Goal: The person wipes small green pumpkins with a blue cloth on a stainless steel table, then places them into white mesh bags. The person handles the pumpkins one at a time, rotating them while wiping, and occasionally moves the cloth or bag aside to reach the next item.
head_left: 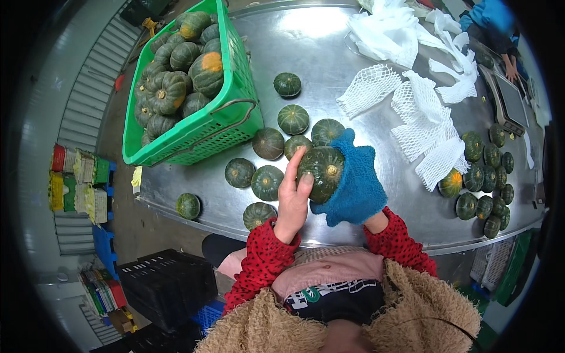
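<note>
I hold a dark green squash [321,172] between both hands above the steel table [318,53]. My bare left hand [292,197] grips its left side, thumb on the skin. My right hand [355,179], in a fuzzy blue glove, cups its right side. Several loose green squashes [268,143] lie on the table just beyond and to the left of my hands. One squash [188,206] rests near the table's front left edge.
A green plastic basket [235,112] full of squashes stands at the left. White foam net sleeves [421,117] lie at the right, with more squashes [485,176] in rows beyond. Another person's hand [511,66] is at the far right. Black crates [168,285] sit on the floor.
</note>
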Demonstrator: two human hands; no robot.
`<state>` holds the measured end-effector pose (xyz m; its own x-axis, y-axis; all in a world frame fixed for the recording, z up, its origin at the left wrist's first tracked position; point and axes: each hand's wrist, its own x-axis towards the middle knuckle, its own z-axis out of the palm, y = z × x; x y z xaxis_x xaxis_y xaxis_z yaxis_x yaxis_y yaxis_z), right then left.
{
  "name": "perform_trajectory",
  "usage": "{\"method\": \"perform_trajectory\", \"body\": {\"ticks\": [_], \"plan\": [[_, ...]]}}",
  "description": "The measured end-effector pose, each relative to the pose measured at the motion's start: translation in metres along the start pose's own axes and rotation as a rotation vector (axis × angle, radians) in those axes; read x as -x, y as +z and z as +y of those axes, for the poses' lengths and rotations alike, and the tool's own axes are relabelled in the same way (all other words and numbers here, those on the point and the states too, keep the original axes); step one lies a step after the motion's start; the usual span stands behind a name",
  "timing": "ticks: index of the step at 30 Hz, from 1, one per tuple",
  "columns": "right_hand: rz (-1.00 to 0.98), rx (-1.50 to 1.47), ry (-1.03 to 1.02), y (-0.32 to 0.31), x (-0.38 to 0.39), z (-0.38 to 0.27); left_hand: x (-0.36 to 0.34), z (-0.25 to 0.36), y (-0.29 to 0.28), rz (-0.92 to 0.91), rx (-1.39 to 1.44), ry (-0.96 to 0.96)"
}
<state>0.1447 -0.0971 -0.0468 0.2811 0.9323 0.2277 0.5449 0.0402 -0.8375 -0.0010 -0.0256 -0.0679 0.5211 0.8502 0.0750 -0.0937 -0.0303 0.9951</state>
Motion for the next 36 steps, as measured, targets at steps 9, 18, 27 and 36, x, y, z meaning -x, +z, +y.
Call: {"method": "perform_trajectory", "body": {"ticks": [9, 18, 27, 36], "plan": [[0.005, 0.125, -0.046, -0.001, 0.006, 0.009, 0.005, 0.003, -0.007, -0.301, 0.249, -0.067], [0.122, 0.066, 0.039, -0.012, 0.005, 0.012, 0.0, 0.003, -0.003, -0.344, 0.31, -0.164], [0.201, -0.673, 0.27, 0.01, 0.017, 0.036, -0.002, 0.004, 0.014, -0.121, 0.366, -0.25], [0.096, -0.17, 0.102, -0.003, 0.013, 0.028, -0.001, 0.002, 0.011, -0.093, 0.409, -0.286]]}}
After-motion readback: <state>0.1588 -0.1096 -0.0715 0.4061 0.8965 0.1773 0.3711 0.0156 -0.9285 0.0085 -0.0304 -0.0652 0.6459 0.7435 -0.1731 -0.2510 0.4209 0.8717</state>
